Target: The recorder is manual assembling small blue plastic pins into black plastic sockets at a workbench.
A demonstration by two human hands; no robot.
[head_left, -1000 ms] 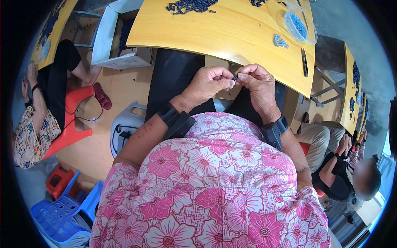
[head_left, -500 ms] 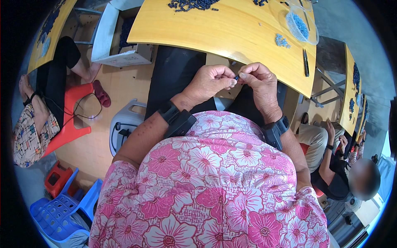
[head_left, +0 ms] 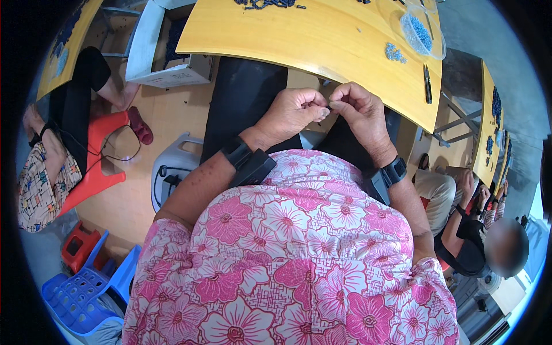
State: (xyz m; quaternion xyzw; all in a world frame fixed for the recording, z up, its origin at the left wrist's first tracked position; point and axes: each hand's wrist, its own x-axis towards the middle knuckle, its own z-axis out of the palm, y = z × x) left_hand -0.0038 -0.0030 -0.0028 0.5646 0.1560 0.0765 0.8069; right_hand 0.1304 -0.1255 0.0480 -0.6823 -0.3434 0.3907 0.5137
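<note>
My left hand (head_left: 294, 114) and my right hand (head_left: 363, 118) meet just off the near edge of the yellow table (head_left: 276, 43), above my lap. Both are closed in a pinch, fingertips almost touching. A tiny dark piece (head_left: 328, 107) shows between them, mostly covered by the fingers; its exact kind is too small to make out. On the tabletop, a small heap of light blue bits (head_left: 395, 53) lies near a clear round tub (head_left: 441, 47) holding more blue bits (head_left: 418, 33). A slim black pen-like tool (head_left: 427, 84) rests near the right edge.
Small dark cylindrical pieces (head_left: 267, 3) are piled at the table's far side. An open white carton (head_left: 172, 76) stands left of my legs, beyond a grey plastic stool (head_left: 172, 167). Other people sit at tables on both sides. Blue (head_left: 80, 299) and red (head_left: 80, 247) plastic seats stand lower left.
Both hands stay pinched together in nearly the same place. The fingertips have shifted slightly, and the dark piece shows less than before. The view has tilted a little.
</note>
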